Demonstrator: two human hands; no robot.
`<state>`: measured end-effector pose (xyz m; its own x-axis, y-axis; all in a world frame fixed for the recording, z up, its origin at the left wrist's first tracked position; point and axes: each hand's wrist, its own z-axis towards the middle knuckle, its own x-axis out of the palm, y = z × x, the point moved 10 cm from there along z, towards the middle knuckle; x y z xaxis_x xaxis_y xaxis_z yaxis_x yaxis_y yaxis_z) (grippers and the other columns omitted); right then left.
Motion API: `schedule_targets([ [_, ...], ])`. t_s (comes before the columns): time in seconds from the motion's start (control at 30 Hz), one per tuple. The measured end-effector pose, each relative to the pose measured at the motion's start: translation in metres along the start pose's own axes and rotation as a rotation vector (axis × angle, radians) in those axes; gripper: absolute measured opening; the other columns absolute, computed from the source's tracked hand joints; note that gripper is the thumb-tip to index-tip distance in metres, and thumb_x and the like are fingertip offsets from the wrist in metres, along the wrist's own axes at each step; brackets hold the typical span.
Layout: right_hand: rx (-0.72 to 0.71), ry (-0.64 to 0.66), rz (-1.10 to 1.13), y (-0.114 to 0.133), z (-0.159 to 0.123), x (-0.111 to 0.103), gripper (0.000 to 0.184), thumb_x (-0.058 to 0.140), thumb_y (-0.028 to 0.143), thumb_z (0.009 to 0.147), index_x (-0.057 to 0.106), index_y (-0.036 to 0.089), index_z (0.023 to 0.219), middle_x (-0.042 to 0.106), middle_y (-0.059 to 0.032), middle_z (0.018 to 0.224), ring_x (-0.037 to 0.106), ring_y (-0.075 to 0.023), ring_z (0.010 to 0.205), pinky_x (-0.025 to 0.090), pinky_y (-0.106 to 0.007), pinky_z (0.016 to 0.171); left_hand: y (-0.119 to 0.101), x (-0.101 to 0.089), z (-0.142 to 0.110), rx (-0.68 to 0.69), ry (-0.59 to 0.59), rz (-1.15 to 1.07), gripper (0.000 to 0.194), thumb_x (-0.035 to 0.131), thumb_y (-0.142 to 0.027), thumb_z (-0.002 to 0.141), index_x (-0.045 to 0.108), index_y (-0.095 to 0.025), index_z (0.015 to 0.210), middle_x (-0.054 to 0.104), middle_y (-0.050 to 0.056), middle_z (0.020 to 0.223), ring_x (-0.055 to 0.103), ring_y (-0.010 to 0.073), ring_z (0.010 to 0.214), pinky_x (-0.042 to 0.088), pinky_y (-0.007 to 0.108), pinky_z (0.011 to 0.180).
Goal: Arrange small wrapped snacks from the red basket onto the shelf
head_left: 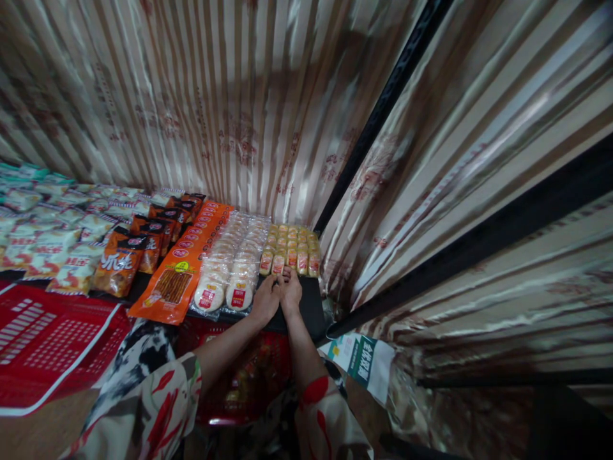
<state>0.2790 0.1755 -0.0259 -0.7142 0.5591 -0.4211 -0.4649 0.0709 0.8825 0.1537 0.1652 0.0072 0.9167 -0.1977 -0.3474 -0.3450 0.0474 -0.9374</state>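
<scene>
Both my hands meet at the front edge of a block of small yellow wrapped snack packs [292, 239], set out in rows on the black shelf [311, 303]. My left hand [266, 300] is closed, its fingertips against the nearest row. Beside it, touching, my right hand [290, 291] has its fingers curled in. Whatever lies between the fingers is hidden or too small to name. Just left of my hands lie two long clear packs of round white crackers [239, 275] with red labels. An orange snack bag [175, 275] lies beyond them.
Brown snack bags [119, 262] and white snack bags [67, 252] fill the shelf's left part. Below are a red basket [62, 345] and another red basket [191, 383] holding packs. Black metal posts [383, 115] stand before striped curtains [215, 96]. A white-and-green bag [364, 364] lies right.
</scene>
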Motion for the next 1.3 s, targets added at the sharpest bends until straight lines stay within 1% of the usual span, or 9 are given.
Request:
schedule_targets([
  [0.13, -0.028, -0.030, -0.085, 0.002, -0.002, -0.003, 0.023, 0.050, 0.028, 0.077, 0.057, 0.017, 0.096, 0.064, -0.0052, 0.089, 0.060, -0.0144, 0.073, 0.047, -0.026, 0.069, -0.003, 0.000, -0.002, -0.003, 0.009, 0.039, 0.037, 0.037, -0.011, 0.079, 0.058, -0.012, 0.110, 0.056, 0.010, 0.124, 0.049, 0.0184, 0.117, 0.031, 0.034, 0.106],
  [0.23, -0.048, -0.059, -0.104, 0.007, -0.005, -0.007, 0.025, 0.050, 0.028, 0.077, 0.056, 0.016, 0.098, 0.061, -0.0061, 0.091, 0.058, -0.0132, 0.070, 0.046, -0.025, 0.066, -0.002, -0.001, -0.002, 0.002, -0.012, 0.074, 0.040, 0.037, -0.011, 0.080, 0.055, -0.009, 0.115, 0.051, 0.013, 0.130, 0.044, 0.0196, 0.123, 0.028, 0.034, 0.108],
  [0.47, -0.046, -0.069, -0.104, 0.010, -0.007, -0.009, 0.025, 0.048, 0.023, 0.075, 0.058, 0.019, 0.097, 0.057, -0.0025, 0.085, 0.054, -0.0119, 0.066, 0.044, -0.024, 0.063, 0.001, 0.006, -0.001, 0.030, 0.029, 0.135, 0.044, 0.035, -0.012, 0.082, 0.051, -0.008, 0.122, 0.048, 0.013, 0.133, 0.041, 0.0180, 0.126, 0.026, 0.032, 0.110],
  [0.63, -0.032, -0.033, -0.079, 0.006, -0.004, -0.004, 0.024, 0.047, 0.024, 0.075, 0.058, 0.019, 0.095, 0.058, -0.0007, 0.079, 0.054, -0.0131, 0.067, 0.044, -0.025, 0.064, -0.004, 0.006, -0.002, 0.041, 0.032, 0.093, 0.041, 0.036, -0.013, 0.082, 0.056, -0.015, 0.117, 0.057, 0.008, 0.125, 0.049, 0.0184, 0.119, 0.032, 0.036, 0.107],
  [0.7, -0.030, -0.048, -0.078, 0.005, -0.004, -0.006, 0.025, 0.047, 0.025, 0.075, 0.058, 0.019, 0.096, 0.060, -0.0019, 0.082, 0.055, -0.0135, 0.068, 0.044, -0.026, 0.065, -0.005, 0.005, -0.003, 0.049, 0.020, 0.090, 0.041, 0.036, -0.013, 0.082, 0.056, -0.015, 0.117, 0.057, 0.008, 0.125, 0.049, 0.0184, 0.119, 0.032, 0.036, 0.107],
  [0.83, -0.044, -0.104, -0.040, 0.006, -0.005, -0.011, 0.030, 0.049, 0.026, 0.075, 0.057, 0.018, 0.102, 0.061, -0.0050, 0.094, 0.056, -0.0132, 0.072, 0.044, -0.025, 0.067, -0.003, 0.005, -0.003, 0.035, 0.007, 0.111, 0.042, 0.036, -0.014, 0.083, 0.051, -0.010, 0.122, 0.052, 0.012, 0.129, 0.046, 0.0186, 0.122, 0.031, 0.034, 0.107],
  [0.93, -0.057, -0.079, -0.047, 0.007, -0.005, -0.009, 0.028, 0.048, 0.026, 0.075, 0.058, 0.020, 0.100, 0.061, -0.0041, 0.094, 0.056, -0.0132, 0.073, 0.044, -0.026, 0.069, 0.000, 0.006, -0.002, 0.041, 0.008, 0.102, 0.042, 0.036, -0.014, 0.082, 0.052, -0.009, 0.121, 0.052, 0.013, 0.129, 0.047, 0.0197, 0.121, 0.032, 0.036, 0.107],
  [1.13, -0.072, -0.054, -0.060, 0.010, -0.006, -0.009, 0.029, 0.046, 0.024, 0.076, 0.061, 0.021, 0.101, 0.060, -0.0037, 0.094, 0.057, -0.0140, 0.077, 0.045, -0.027, 0.072, 0.001, 0.006, -0.001, 0.095, -0.022, 0.072, 0.041, 0.036, -0.014, 0.082, 0.055, -0.014, 0.118, 0.056, 0.009, 0.126, 0.049, 0.0187, 0.119, 0.033, 0.037, 0.106],
  [1.3, -0.076, -0.068, -0.027, 0.005, -0.007, -0.011, 0.031, 0.046, 0.023, 0.075, 0.061, 0.018, 0.103, 0.059, -0.0065, 0.099, 0.057, -0.0148, 0.080, 0.046, -0.028, 0.074, 0.006, 0.009, -0.002, 0.057, 0.007, 0.131, 0.044, 0.033, -0.015, 0.084, 0.050, -0.008, 0.123, 0.050, 0.013, 0.132, 0.043, 0.0177, 0.125, 0.029, 0.033, 0.109],
])
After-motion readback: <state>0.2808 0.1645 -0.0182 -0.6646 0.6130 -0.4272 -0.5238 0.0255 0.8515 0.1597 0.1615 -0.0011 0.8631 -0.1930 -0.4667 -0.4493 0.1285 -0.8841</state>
